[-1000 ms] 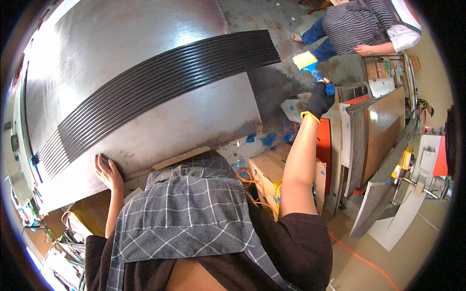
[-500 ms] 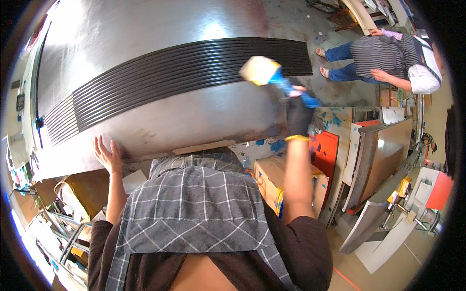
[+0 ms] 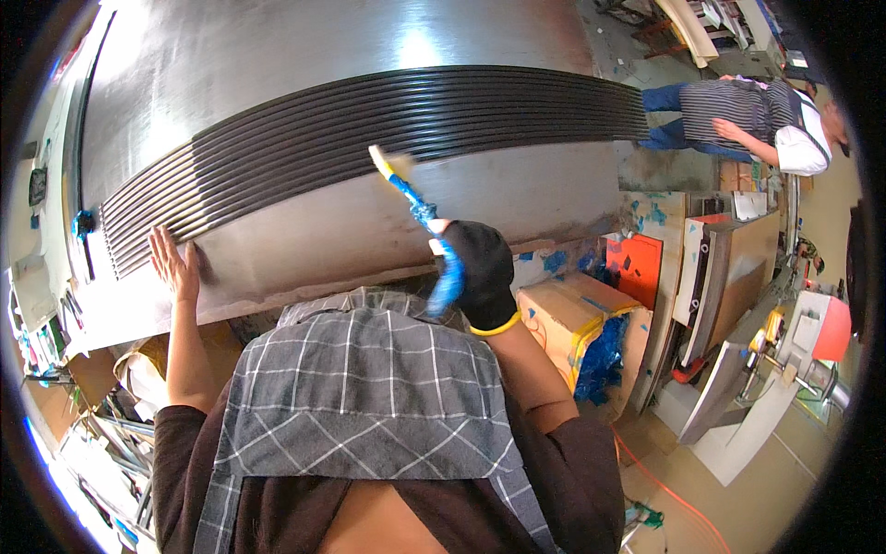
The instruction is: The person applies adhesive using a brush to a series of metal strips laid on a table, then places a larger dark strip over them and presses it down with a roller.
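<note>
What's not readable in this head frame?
- Brush: its bristle tip is motion-blurred, so contact with the metal panel is unclear.
- Right hand: black glove hides the fingers' grip on the blue handle.
- Left hand: flat on the panel; the wrist is partly behind the grey checked cloth.
- Panel's left end: bent at the fisheye rim.

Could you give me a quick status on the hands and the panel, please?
Left hand flat on panel. Gloved right hand grips brush, bristles at ribbed band. Nothing in the way.
</note>
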Action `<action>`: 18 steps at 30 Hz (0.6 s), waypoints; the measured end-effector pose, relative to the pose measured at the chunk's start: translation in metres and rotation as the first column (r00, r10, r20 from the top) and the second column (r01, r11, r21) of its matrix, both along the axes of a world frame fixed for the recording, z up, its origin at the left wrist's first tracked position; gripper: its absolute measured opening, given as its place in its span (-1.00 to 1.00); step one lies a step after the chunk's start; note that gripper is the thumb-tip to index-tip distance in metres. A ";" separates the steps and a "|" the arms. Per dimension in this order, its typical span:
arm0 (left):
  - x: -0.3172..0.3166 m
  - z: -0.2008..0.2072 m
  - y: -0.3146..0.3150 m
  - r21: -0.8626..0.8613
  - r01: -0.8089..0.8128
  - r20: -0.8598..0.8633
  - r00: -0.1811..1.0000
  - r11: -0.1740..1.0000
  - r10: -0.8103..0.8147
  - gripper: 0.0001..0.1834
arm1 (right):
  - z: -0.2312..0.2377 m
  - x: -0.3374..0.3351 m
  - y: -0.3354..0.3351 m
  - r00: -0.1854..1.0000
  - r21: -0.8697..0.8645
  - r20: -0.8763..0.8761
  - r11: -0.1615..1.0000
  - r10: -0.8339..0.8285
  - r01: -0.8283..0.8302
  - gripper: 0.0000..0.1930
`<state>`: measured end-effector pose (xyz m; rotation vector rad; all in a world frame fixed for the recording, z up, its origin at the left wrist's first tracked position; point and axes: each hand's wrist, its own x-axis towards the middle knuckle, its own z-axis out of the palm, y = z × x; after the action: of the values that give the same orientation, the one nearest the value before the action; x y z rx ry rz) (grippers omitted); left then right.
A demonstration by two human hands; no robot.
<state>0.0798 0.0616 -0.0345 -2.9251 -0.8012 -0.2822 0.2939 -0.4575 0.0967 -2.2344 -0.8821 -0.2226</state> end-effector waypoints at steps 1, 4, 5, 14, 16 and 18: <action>0.001 0.002 0.008 -0.034 0.071 -0.012 0.997 0.997 -0.071 -0.28 | -0.013 -0.001 0.000 0.992 0.128 -0.085 0.986 -0.098 0.108 -0.79; 0.005 0.011 0.019 -0.111 0.200 -0.004 0.980 0.974 -0.201 -0.29 | -0.019 0.011 -0.014 0.707 0.324 -0.414 0.633 -0.573 0.703 -0.83; 0.008 0.012 0.020 -0.114 0.251 0.035 0.968 0.961 -0.249 -0.30 | -0.019 0.008 -0.009 0.597 0.299 -0.498 0.521 -0.629 0.799 -0.83; 0.008 0.025 0.015 -0.147 0.212 0.023 0.977 0.966 -0.211 -0.28 | -0.053 -0.104 0.134 0.494 0.385 -0.861 0.482 -0.120 0.787 -0.85; 0.004 0.021 0.017 -0.129 0.205 0.024 0.979 0.970 -0.204 -0.29 | -0.081 -0.075 0.083 0.609 0.438 -0.746 0.491 -0.268 0.753 -0.78; 0.003 0.022 0.016 -0.100 0.203 0.028 0.979 0.974 -0.201 -0.30 | -0.050 -0.038 0.048 0.344 0.170 -0.682 0.318 -0.645 0.933 -0.75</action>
<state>0.0823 0.0780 -0.0123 -3.1096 -0.5342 -0.2914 0.2563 -0.4094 0.0472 -1.7992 0.6966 -0.2905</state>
